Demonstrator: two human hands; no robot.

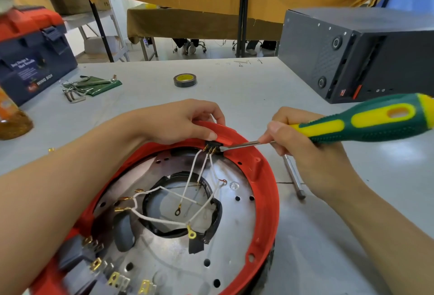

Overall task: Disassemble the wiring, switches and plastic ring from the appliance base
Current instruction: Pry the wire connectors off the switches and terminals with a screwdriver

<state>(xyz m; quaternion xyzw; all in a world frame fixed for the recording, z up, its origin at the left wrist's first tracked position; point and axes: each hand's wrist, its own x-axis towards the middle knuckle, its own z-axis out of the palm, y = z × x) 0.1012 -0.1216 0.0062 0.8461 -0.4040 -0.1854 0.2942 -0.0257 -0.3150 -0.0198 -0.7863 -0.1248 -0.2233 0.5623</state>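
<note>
The appliance base [234,221] lies upside down in front of me, a metal plate inside a red plastic ring [265,191]. White wires [195,191] run from a small black socket [213,146] at the ring's far edge to brass terminals. Black switches [94,269] with brass tabs sit at the near left. My left hand [183,122] grips the red ring beside the socket. My right hand [303,139] holds a green and yellow screwdriver [366,120], its tip against the socket's right side.
A metal bit [293,177] lies on the table right of the base. A tape roll [185,80] and hex keys [89,86] lie further back. A blue toolbox [32,59] stands far left, a black computer case [357,52] far right.
</note>
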